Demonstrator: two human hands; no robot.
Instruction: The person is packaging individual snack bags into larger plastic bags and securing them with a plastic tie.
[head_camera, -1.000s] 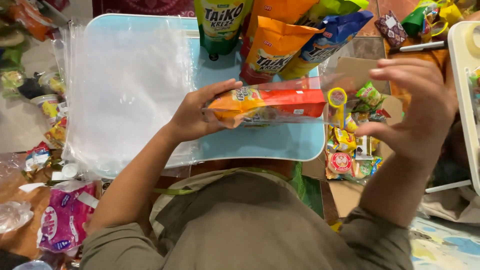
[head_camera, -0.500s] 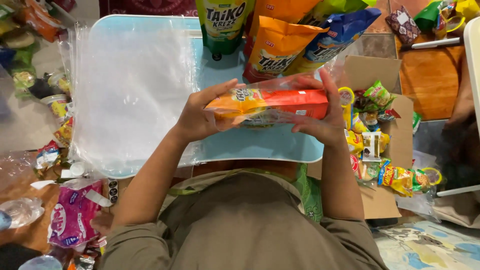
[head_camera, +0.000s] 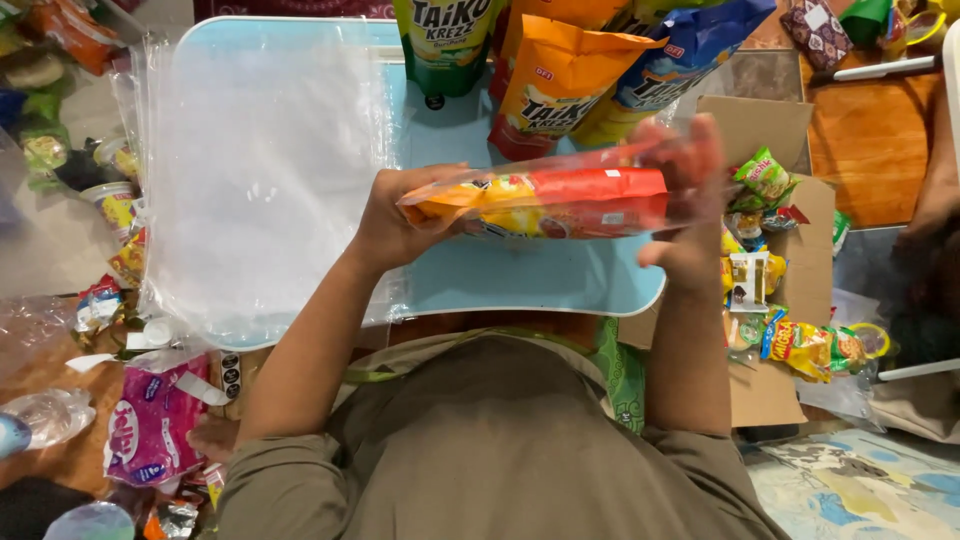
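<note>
A clear plastic bag filled with orange and red snack packets (head_camera: 560, 200) is held level above a light blue tray table (head_camera: 520, 280). My left hand (head_camera: 395, 215) grips its left end. My right hand (head_camera: 685, 200) is blurred and holds the right end, partly seen through the plastic. Both hands are in front of my chest.
A stack of clear plastic bags (head_camera: 260, 170) lies on the table's left half. Orange, green and blue snack pouches (head_camera: 560, 80) stand at the far edge. A cardboard box with small snack packets (head_camera: 775, 260) sits right. A pink packet (head_camera: 150, 420) and wrappers lie left.
My right hand came in from the right and took the bag's right end. The bag has risen a little and sits closer to the camera.
</note>
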